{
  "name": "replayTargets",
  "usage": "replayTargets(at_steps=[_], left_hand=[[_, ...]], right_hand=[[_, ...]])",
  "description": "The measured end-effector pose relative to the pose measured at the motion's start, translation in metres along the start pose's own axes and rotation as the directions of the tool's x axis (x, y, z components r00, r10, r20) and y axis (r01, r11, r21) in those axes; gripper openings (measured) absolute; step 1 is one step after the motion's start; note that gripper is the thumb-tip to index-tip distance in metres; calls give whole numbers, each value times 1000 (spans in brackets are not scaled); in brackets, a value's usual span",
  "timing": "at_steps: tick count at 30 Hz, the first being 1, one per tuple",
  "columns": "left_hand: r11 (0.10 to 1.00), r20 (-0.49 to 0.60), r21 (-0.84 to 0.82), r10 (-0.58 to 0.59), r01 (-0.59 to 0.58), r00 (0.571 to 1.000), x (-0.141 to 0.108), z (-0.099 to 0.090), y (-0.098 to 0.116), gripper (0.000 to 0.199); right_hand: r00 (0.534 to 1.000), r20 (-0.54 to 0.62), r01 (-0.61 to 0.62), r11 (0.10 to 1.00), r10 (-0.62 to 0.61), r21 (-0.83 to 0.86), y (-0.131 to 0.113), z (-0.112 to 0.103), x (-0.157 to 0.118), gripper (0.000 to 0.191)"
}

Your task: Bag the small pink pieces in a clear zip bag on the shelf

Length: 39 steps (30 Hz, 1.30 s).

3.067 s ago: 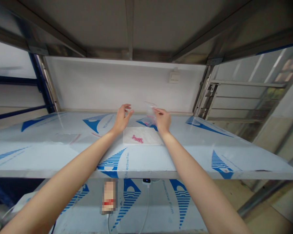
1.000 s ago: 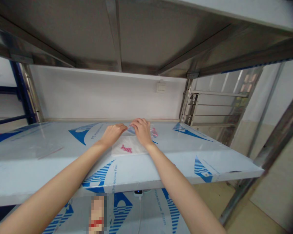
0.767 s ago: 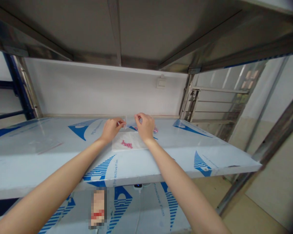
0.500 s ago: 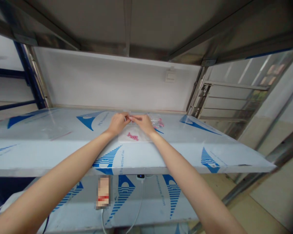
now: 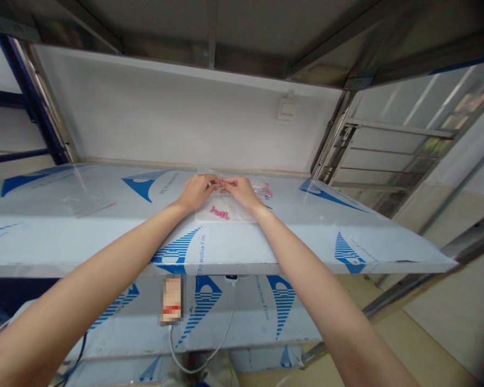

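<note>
A clear plastic bag lies flat on the film-covered shelf, with small pink pieces near its lower left part. At its far edge, my left hand is closed, thumb and fingers pinching the plastic. My right hand pinches the same edge just beside it, fingertips almost touching the left ones. Something small and pinkish shows by the right fingertips, too small to name. Right of that hand lies a second clear bag with pink pieces.
Another clear bag with a red line lies to the left. A phone-like thing, pixelated, sits on the lower shelf with a white cable. Metal uprights flank the shelf; an upper shelf hangs overhead.
The view has tipped down, so the scene sits higher in the picture. Both hands keep pinching; their fingertips have shifted slightly right, and more pink shows between them.
</note>
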<state>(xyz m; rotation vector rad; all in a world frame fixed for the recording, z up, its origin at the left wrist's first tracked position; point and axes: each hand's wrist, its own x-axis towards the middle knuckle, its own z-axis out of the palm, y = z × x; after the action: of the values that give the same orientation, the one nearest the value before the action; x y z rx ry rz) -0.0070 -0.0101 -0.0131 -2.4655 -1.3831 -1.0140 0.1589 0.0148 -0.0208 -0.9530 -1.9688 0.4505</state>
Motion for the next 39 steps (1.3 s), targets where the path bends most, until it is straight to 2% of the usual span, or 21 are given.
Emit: replayTargets(at_steps=[4,11,16,19,22,25,28,34,36,39], left_hand=[[999,11,44,-9,8,1000,0,2,5,27],[979,-88,193,-46,63,995,1,3,14,26],[958,-185,238,-114,157,976,1,-3,13,21],[948,-168,274,-119,162,979,0,-7,13,20],[950,-90,294,-81,105,993,-2,-7,16,23],[960,-25,277,-20,27,999,-3,-6,18,25],[955,-34,296,7,3,999,-4,-7,20,23],[926,-90,374,98,-58,991,-3,-11,19,21],[920,-93,363,192,-146,977,-3,-9,16,29],[893,-13,325,332,-310,943,-3,-3,8,55]], right_hand=[[999,-16,-37,995,36,-91,-5,0,-2,24],[997,-61,-59,990,51,-130,-13,7,2,24],[981,-148,-147,974,122,-173,-13,5,-2,23],[973,-192,-162,971,127,-176,-15,3,-4,22],[970,-209,-166,967,124,-195,-19,4,-5,20],[984,-139,-141,964,111,-227,-21,4,-5,23],[985,-113,-157,946,129,-282,-19,3,-5,28],[976,-155,-199,917,153,-345,-16,2,-3,32],[974,-164,-206,911,156,-357,-16,2,-2,34],[971,-172,-222,902,168,-369,-16,1,-2,35]])
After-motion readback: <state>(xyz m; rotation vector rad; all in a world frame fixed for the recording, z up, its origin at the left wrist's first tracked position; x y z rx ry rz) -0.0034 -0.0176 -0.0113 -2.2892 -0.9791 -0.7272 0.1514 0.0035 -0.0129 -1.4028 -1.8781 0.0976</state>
